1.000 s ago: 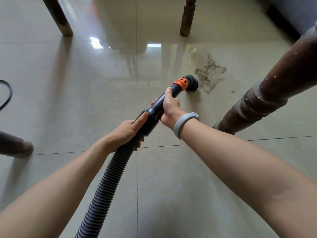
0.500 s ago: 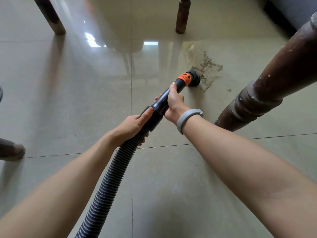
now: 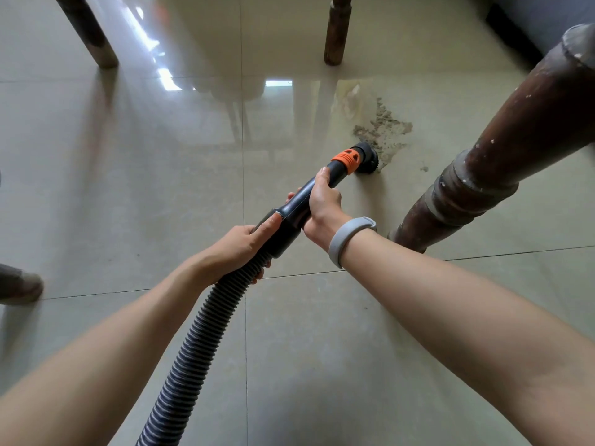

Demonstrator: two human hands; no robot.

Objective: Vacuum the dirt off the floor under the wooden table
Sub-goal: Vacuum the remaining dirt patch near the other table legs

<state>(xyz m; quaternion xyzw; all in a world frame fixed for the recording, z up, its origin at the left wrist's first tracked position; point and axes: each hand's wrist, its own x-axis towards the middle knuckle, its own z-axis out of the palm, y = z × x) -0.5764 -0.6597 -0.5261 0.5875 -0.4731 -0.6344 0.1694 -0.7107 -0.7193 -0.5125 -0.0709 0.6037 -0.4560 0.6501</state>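
Observation:
A patch of grey-brown dirt [image 3: 383, 127] lies on the glossy beige tile floor [image 3: 128, 188] between the table legs. The vacuum's round black brush nozzle [image 3: 368, 157], behind an orange collar [image 3: 346, 159], sits at the near edge of the dirt. My right hand [image 3: 323, 201] grips the black wand [image 3: 299, 204] just behind the collar. My left hand [image 3: 240, 246] grips the cuff where the ribbed grey hose [image 3: 190, 358] joins the wand. The hose runs down out of view at the bottom.
A thick dark wooden table leg [image 3: 476, 175] stands close to the right of the nozzle. Two more legs stand far left [image 3: 93, 37] and far centre [image 3: 336, 33]; another leg foot [image 3: 19, 286] is at the left edge. A dark wall base [image 3: 515, 30] runs at top right.
The nozzle has moved forward and right, from beside the dirt onto its near edge, and the dirt patch looks smaller. Both hands keep their grip.

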